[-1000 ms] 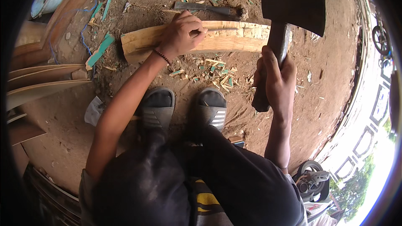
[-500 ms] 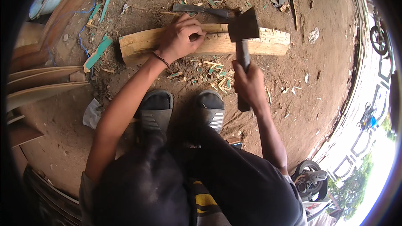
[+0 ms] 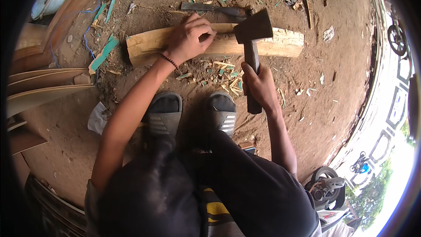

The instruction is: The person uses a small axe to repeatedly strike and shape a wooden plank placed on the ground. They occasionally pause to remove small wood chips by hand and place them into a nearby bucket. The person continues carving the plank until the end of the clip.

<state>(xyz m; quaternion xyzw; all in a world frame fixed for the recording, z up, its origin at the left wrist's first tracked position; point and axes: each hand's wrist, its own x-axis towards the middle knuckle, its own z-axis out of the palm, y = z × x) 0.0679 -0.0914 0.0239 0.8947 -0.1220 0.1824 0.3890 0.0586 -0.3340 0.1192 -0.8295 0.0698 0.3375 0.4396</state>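
Observation:
A pale curved piece of wood (image 3: 285,44) lies crosswise on the dirt beyond my sandalled feet. My left hand (image 3: 189,39) is closed around a thin metal rod (image 3: 224,32) over its middle. My right hand (image 3: 258,83) grips an axe (image 3: 254,26) by its straight handle, the head over the rod's right end; whether they touch I cannot tell. A dark chisel-like tool (image 3: 206,8) lies just past the wood. Splinters (image 3: 226,77), some painted green, are scattered on the near side.
Curved boards (image 3: 48,83) and a wooden frame (image 3: 57,26) stand at the left, beside a blue cord and a green-painted strip (image 3: 103,55). A parked motorbike (image 3: 322,188) is at lower right. Beyond a pale edge along the right are more motorbikes (image 3: 397,39).
My right hand has swung the axe left and inward, from beside the wood to over the rod. My left hand has barely moved. A distant motorbike outside has moved along the right.

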